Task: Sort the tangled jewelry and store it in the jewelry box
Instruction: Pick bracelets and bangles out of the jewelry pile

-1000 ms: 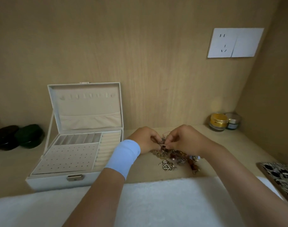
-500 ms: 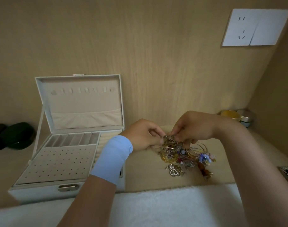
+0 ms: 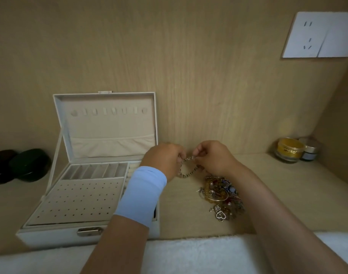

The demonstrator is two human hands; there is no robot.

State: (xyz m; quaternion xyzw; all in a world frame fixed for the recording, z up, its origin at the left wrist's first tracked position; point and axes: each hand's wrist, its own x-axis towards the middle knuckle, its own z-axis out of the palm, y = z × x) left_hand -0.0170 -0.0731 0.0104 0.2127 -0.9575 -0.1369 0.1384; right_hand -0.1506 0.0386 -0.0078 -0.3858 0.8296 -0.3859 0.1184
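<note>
Both left hand (image 3: 165,161) and right hand (image 3: 214,158) pinch, seemingly, one bracelet (image 3: 189,174) at the jewelry box (image 3: 56,237) edge.

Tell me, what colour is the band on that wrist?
Light blue. The wristband shows best in the head view.

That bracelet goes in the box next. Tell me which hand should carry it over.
Left, probably. The left hand pinches the bracelet and sits beside the open jewelry box; the right hand, also pinching it, is on the far side, by the pile.
</note>
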